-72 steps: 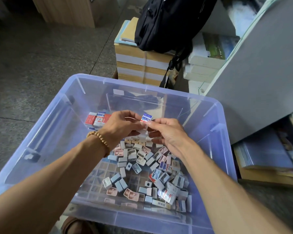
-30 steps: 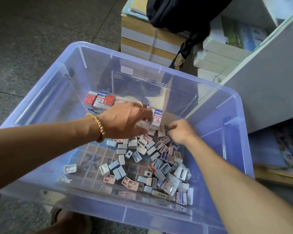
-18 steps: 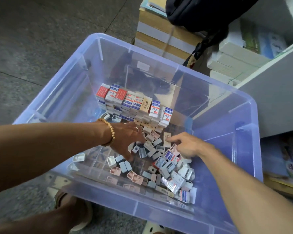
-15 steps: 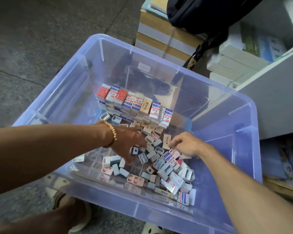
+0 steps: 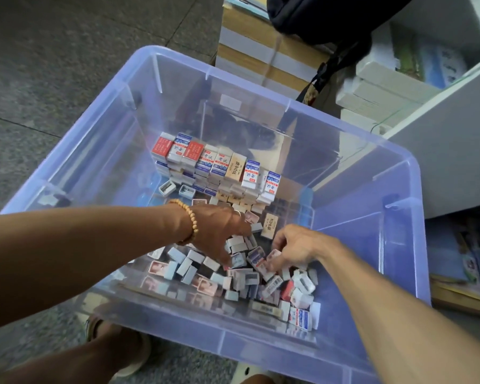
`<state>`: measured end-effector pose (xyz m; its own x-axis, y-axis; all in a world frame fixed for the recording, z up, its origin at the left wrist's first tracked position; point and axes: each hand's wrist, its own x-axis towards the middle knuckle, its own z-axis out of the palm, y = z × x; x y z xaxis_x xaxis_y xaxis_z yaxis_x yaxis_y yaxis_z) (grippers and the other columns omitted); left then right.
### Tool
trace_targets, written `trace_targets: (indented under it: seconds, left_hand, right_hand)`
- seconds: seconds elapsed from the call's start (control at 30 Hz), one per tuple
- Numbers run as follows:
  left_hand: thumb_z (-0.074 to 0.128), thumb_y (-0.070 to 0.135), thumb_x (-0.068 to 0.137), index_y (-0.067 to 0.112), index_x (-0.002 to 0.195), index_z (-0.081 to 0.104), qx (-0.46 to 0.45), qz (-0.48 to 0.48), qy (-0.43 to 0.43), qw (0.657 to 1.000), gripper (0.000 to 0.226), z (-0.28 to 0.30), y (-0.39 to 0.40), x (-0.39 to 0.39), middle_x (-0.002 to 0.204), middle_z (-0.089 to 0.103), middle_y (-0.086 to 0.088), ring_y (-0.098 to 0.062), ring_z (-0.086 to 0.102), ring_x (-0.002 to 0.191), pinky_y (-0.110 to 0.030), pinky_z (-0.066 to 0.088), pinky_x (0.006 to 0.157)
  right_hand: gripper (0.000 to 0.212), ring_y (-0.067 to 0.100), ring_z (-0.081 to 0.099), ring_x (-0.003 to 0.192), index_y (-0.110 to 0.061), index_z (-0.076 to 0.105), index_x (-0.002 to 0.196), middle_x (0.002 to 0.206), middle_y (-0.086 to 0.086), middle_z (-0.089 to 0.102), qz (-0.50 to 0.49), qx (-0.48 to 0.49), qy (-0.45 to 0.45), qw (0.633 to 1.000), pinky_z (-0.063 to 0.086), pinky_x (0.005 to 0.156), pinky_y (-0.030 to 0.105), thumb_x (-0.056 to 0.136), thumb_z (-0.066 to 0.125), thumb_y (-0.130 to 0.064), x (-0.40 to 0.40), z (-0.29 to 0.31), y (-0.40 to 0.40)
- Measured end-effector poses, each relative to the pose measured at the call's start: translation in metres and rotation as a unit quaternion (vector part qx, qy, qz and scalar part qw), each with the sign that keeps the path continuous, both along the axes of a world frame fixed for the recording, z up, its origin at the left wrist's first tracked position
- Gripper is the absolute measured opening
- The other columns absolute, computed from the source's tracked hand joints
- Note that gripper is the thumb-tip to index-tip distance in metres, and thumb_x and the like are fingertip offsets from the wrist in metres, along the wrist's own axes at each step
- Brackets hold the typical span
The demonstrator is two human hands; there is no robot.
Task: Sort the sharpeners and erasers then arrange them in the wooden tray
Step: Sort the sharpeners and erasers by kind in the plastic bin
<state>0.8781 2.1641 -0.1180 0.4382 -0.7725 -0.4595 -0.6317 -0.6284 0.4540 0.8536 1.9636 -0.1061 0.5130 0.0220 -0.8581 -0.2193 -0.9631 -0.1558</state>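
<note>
Bare floor of the tub [image 5: 352,245] lies open at right and far left; stacked erasers [image 5: 216,164] block the back, a loose pile [image 5: 241,275] the near middle.

Light on my feed is soft and even, fairly dim; no hard shadows. Pale glare streaks the plastic bin [image 5: 366,151] walls. Forearms near the lower edge smear with motion blur. Wide-angle bending at corners; background books [image 5: 263,51] soft.

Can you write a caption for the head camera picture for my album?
Two hands dig through loose erasers in a clear bin.
</note>
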Motion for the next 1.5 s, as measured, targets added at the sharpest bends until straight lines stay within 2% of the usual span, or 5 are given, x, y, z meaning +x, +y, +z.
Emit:
trace_targets:
  seconds: [0.13,0.37,0.6,1.23,1.5]
  left_hand:
    - [0.080,0.040,0.076,0.026,0.136,0.048,0.006,-0.012,-0.007,1.000,0.069,-0.005,0.005,-0.005,0.126,0.054,0.001,-0.018,0.050,0.114,-0.028,0.046,0.084]
    - [0.080,0.037,0.075,0.035,0.138,0.044,0.051,-0.089,-0.052,0.993,0.073,-0.010,0.015,-0.009,0.131,0.047,0.000,-0.019,0.050,0.115,-0.031,0.047,0.081]
    - [0.069,0.055,0.079,0.042,0.137,0.042,0.096,-0.094,-0.062,0.989,0.065,-0.009,0.017,-0.016,0.129,0.044,-0.001,-0.022,0.048,0.116,-0.037,0.050,0.083]
    - [0.074,0.024,0.084,0.020,0.095,0.052,0.032,0.064,0.087,0.994,0.025,0.011,0.011,-0.005,0.103,0.063,0.000,-0.010,0.055,0.086,-0.012,0.036,0.062]
    - [0.077,0.027,0.082,0.020,0.090,0.052,0.019,0.129,0.112,0.985,0.028,0.036,0.015,-0.010,0.094,0.061,0.000,-0.016,0.055,0.081,-0.020,0.044,0.066]
  right_hand:
    - [0.053,0.014,0.059,0.091,-0.020,0.057,0.123,0.112,-0.005,0.059,-0.026,0.084,0.018,0.996,0.049,0.074,0.030,0.078,0.084,-0.022,-0.007,-0.001,0.015]
    - [0.031,0.011,0.051,0.078,-0.023,0.055,0.086,0.093,-0.004,0.055,0.069,0.081,-0.004,0.994,0.036,0.060,0.025,0.076,0.085,-0.021,-0.013,-0.009,0.023]
    - [0.057,0.016,0.053,0.092,-0.014,0.056,0.136,0.115,-0.001,0.056,0.077,0.077,0.005,0.994,0.040,0.068,0.023,0.084,0.078,-0.015,-0.011,-0.008,0.023]
    - [0.024,0.014,0.054,0.076,-0.005,0.061,0.112,0.090,0.000,0.056,0.111,0.030,-0.018,0.993,0.039,0.057,0.022,0.090,0.070,-0.010,-0.008,-0.020,0.024]
    - [0.048,0.022,0.063,0.099,-0.013,0.063,0.119,0.114,0.002,0.067,0.109,0.025,0.017,0.994,0.053,0.093,0.035,0.078,0.083,-0.027,-0.011,-0.017,0.028]
